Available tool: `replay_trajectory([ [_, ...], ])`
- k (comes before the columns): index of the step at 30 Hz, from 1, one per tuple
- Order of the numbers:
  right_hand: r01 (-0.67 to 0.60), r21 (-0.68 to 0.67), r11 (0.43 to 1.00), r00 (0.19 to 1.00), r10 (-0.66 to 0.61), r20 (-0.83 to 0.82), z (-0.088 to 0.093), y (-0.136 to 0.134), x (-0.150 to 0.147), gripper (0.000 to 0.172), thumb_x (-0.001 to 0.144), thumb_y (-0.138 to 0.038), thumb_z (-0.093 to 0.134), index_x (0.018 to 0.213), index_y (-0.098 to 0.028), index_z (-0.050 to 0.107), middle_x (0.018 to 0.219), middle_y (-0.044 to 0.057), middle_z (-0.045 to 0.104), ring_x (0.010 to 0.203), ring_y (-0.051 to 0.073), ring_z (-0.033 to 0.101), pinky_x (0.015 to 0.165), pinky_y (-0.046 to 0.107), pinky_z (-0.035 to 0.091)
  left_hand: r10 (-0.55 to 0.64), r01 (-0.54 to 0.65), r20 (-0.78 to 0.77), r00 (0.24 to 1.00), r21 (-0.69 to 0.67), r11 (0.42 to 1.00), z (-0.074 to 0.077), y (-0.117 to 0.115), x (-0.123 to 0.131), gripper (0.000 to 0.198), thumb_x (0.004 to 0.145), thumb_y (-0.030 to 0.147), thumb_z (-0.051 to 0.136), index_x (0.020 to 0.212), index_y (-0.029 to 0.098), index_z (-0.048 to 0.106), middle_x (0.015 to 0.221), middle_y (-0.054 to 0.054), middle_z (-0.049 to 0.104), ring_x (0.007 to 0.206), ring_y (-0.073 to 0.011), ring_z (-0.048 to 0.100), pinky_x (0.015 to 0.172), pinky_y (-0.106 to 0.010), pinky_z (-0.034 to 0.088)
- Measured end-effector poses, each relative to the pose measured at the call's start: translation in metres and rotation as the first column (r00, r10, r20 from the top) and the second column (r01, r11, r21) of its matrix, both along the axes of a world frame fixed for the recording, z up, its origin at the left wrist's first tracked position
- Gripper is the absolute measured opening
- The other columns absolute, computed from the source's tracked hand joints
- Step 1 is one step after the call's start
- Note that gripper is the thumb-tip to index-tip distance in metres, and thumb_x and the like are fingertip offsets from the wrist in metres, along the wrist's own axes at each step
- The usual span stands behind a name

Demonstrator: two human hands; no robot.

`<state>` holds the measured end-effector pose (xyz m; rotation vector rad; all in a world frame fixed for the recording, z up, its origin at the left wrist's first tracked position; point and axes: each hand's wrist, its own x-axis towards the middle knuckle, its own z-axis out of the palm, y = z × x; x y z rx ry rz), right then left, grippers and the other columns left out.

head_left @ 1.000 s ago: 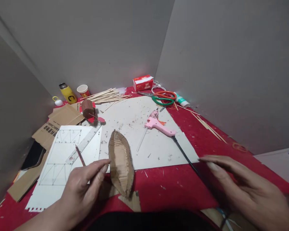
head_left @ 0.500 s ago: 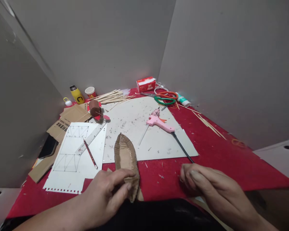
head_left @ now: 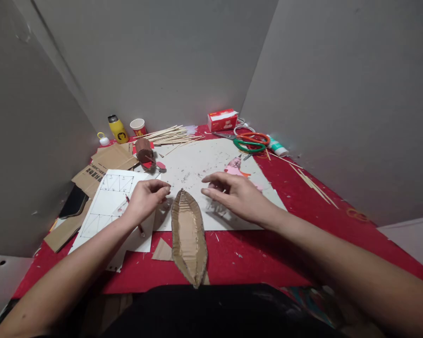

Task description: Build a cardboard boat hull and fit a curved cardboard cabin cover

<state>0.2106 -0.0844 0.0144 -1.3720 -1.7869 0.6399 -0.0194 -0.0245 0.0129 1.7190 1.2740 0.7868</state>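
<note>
Fingers: left hand (head_left: 146,197) loosely curled, right hand (head_left: 232,195) spread; both moved forward, flanking cardboard boat (head_left: 188,234) bow.

A makeshift hobby-craft booth is showing here: plain grey panels (head_left: 162,61) are closing in a red-covered surface (head_left: 303,206) on three sides. A scuffed white work board (head_left: 197,164) is lying in the middle. Behind it, bamboo sticks (head_left: 169,135), scissors (head_left: 252,141) and a glue tube (head_left: 278,146) are lying about. On it a pink glue gun (head_left: 235,165) is resting. Left of it, cardboard scraps (head_left: 109,162) and a ruled pattern sheet (head_left: 105,206) are spreading out. At its front edge a cardboard boat hull (head_left: 188,234) is sitting.
</note>
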Motion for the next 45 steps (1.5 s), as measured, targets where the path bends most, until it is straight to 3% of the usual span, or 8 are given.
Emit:
replay_trajectory([
  [3, -0.069, -0.102, 0.992, 0.996, 0.075, 0.052, -0.011, 0.018, -0.014, 0.019, 0.086, -0.028, 0.057, 0.088, -0.014, 0.07, 0.088, 0.008, 0.073, 0.079, 0.018, 0.064, 0.073, 0.031, 0.047, -0.045, 0.045, 0.027, 0.999, -0.015, 0.999, -0.008, 0.006, 0.005, 0.014, 0.075, 0.024, 0.067, 0.081, 0.013, 0.073, 0.07, -0.004, 0.072, 0.057, -0.0114, 0.059, 0.056, -0.024, 0.047],
  [7, -0.12, -0.155, 0.981, 0.992, 0.125, 0.024, -0.025, 0.027, -0.024, 0.018, 0.086, -0.021, 0.055, 0.084, -0.015, 0.072, 0.082, 0.006, 0.074, 0.075, 0.017, 0.065, 0.069, 0.028, 0.048, -0.126, 0.13, 0.064, 0.99, -0.072, 0.989, -0.014, 0.007, 0.008, 0.016, 0.077, 0.026, 0.066, 0.082, 0.014, 0.075, 0.077, -0.007, 0.075, 0.064, -0.014, 0.064, 0.062, -0.027, 0.051],
  [14, -0.075, -0.182, 0.98, 0.997, 0.067, -0.047, -0.035, 0.037, -0.029, 0.02, 0.084, -0.019, 0.054, 0.076, -0.013, 0.07, 0.074, 0.005, 0.072, 0.069, 0.015, 0.062, 0.064, 0.026, 0.046, -0.143, 0.151, 0.074, 0.987, -0.11, 0.982, -0.021, 0.012, 0.012, 0.019, 0.08, 0.029, 0.065, 0.083, 0.014, 0.076, 0.076, -0.007, 0.075, 0.064, -0.0138, 0.063, 0.061, -0.026, 0.049],
  [20, -0.043, -0.155, 0.987, 0.996, 0.03, -0.089, -0.042, 0.038, -0.031, 0.021, 0.084, -0.021, 0.054, 0.077, -0.012, 0.071, 0.072, 0.005, 0.07, 0.067, 0.015, 0.061, 0.064, 0.026, 0.046, -0.164, 0.168, 0.081, 0.983, -0.046, 0.985, -0.025, 0.013, 0.017, 0.017, 0.084, 0.026, 0.063, 0.083, 0.015, 0.076, 0.08, -0.004, 0.076, 0.071, -0.0139, 0.065, 0.068, -0.026, 0.051],
  [27, -0.025, -0.132, 0.991, 0.996, 0.013, -0.093, -0.045, 0.039, -0.031, 0.02, 0.083, -0.022, 0.054, 0.075, -0.013, 0.07, 0.069, 0.004, 0.069, 0.064, 0.014, 0.06, 0.062, 0.026, 0.045, -0.151, 0.149, 0.051, 0.987, 0.024, 0.988, -0.026, 0.01, 0.02, 0.017, 0.084, 0.025, 0.06, 0.082, 0.015, 0.074, 0.076, -0.003, 0.073, 0.071, -0.0144, 0.064, 0.067, -0.026, 0.051],
  [31, -0.024, -0.093, 0.995, 0.995, 0.015, -0.103, -0.046, 0.039, -0.029, 0.019, 0.083, -0.021, 0.054, 0.074, -0.015, 0.07, 0.07, 0.004, 0.069, 0.065, 0.014, 0.06, 0.062, 0.026, 0.045, -0.12, 0.116, 0.05, 0.992, 0.079, 0.99, -0.022, 0.011, 0.02, 0.017, 0.082, 0.026, 0.065, 0.089, 0.015, 0.075, 0.086, -0.005, 0.076, 0.078, -0.0162, 0.067, 0.074, -0.028, 0.053],
  [37, -0.046, -0.051, 0.998, 0.997, 0.043, -0.058, -0.043, 0.038, -0.03, 0.018, 0.084, -0.019, 0.054, 0.077, -0.013, 0.07, 0.071, 0.004, 0.07, 0.066, 0.014, 0.06, 0.063, 0.026, 0.045, -0.231, 0.23, 0.033, 0.972, 0.029, 0.973, -0.02, 0.019, 0.018, 0.018, 0.085, 0.027, 0.062, 0.088, 0.016, 0.076, 0.081, -0.003, 0.076, 0.072, -0.0142, 0.066, 0.067, -0.024, 0.052],
  [45, -0.042, -0.034, 0.999, 0.999, 0.042, -0.003, -0.041, 0.04, -0.029, 0.017, 0.084, -0.016, 0.054, 0.076, -0.014, 0.069, 0.073, 0.005, 0.07, 0.068, 0.014, 0.06, 0.065, 0.026, 0.044, -0.253, 0.255, -0.037, 0.967, 0.141, 0.957, -0.021, 0.023, 0.021, 0.016, 0.085, 0.024, 0.062, 0.086, 0.017, 0.076, 0.08, -0.003, 0.073, 0.076, -0.0148, 0.065, 0.071, -0.025, 0.05],
])
